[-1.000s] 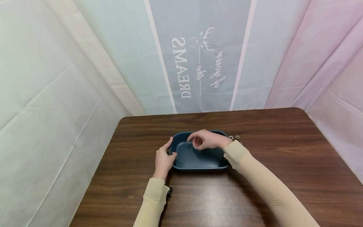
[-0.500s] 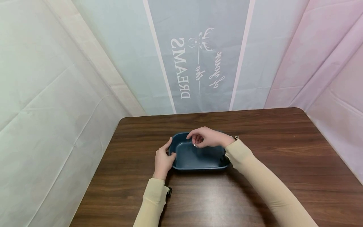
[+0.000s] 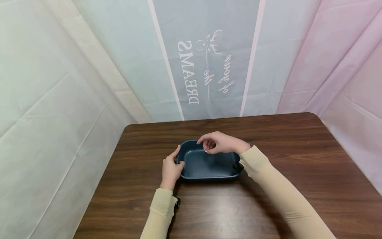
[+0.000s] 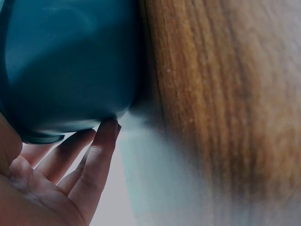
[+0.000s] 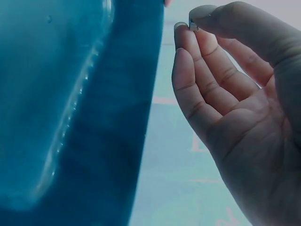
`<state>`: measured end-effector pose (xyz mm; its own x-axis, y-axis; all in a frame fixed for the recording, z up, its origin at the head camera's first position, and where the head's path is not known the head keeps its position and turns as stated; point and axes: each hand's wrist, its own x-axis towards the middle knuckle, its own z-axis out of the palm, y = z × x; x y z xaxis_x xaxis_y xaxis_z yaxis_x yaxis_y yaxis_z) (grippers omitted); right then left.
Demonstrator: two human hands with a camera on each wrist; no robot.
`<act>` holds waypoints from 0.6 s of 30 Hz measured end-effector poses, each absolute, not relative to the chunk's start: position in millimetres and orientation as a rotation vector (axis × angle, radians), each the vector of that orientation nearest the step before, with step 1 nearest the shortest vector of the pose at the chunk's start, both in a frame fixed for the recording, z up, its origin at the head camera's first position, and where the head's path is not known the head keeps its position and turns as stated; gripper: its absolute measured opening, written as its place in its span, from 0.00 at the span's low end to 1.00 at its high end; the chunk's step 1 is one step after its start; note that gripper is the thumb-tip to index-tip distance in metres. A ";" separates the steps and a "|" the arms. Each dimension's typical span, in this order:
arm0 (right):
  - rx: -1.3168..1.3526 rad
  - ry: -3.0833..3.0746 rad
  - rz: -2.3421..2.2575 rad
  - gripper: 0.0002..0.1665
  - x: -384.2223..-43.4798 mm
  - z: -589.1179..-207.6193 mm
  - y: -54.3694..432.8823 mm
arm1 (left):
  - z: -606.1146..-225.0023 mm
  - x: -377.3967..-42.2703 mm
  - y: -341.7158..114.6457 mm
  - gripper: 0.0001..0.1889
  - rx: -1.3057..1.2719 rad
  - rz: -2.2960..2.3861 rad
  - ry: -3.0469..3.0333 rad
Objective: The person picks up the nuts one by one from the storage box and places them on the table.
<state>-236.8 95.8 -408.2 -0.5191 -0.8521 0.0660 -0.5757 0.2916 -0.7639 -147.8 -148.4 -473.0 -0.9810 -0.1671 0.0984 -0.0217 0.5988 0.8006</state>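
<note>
A blue rectangular tray (image 3: 209,166) stands on the table. My left hand (image 3: 171,171) grips its left end, thumb over the rim and fingers against the outer wall; the left wrist view shows these fingers (image 4: 96,165) touching the tray's outside. Over the far part of the tray is my right hand (image 3: 222,142), pinching a small silvery metal nut (image 5: 194,25) between thumb and a fingertip. The other fingers of that hand are loosely bent. In the head view the nut is a tiny bright spot just above the tray's inside.
A dark wood-grain table (image 3: 283,156) carries the tray. A small ring-like piece (image 3: 248,143) barely shows behind the right wrist. Printed cloth (image 3: 206,66) hangs beyond the table's back edge, with pale cloth walls on both sides.
The right hand has risen slightly and shifted a little right and away, still pinching the nut. Its wrist now covers most of the small rings right of the tray. The left hand keeps its grip.
</note>
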 end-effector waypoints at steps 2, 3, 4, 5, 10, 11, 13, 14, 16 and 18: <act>-1.291 2.219 -1.079 0.24 -235.7 -405.3 97.7 | -472.3 -147.3 -148.2 0.35 0.149 -1.331 -2.656; -1.293 2.220 -1.081 0.24 -235.1 -403.9 98.8 | -472.1 -147.3 -148.1 0.35 0.145 -1.329 -2.653; -1.290 2.223 -1.080 0.24 -234.7 -402.8 99.7 | -472.1 -147.0 -148.0 0.35 0.141 -1.331 -2.653; -1.285 2.225 -1.081 0.24 -234.4 -401.9 100.5 | -472.2 -147.1 -148.0 0.35 0.140 -1.330 -2.652; -1.261 2.257 -1.066 0.25 -232.9 -396.4 106.1 | -472.4 -147.4 -147.7 0.36 0.162 -1.332 -2.659; -1.260 2.263 -1.064 0.25 -232.4 -395.0 107.6 | -472.3 -147.4 -147.5 0.36 0.171 -1.331 -2.660; -1.267 2.280 -1.061 0.25 -231.0 -392.1 111.2 | -472.3 -147.2 -147.2 0.37 0.172 -1.322 -2.662; -1.267 2.283 -1.067 0.25 -230.1 -390.3 113.2 | -472.4 -147.1 -147.1 0.37 0.174 -1.318 -2.662; -1.268 2.288 -1.081 0.25 -228.4 -388.4 118.0 | -473.1 -147.1 -147.1 0.37 0.172 -1.311 -2.662; -1.264 2.296 -1.099 0.24 -226.7 -387.6 123.6 | -474.2 -147.2 -147.5 0.38 0.162 -1.306 -2.658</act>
<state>-226.7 123.6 -387.6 -0.5684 -0.8169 0.0977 -0.5885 0.3207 -0.7422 -147.2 -147.5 -474.2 -0.9788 -0.1739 0.1084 -0.0204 0.6092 0.7927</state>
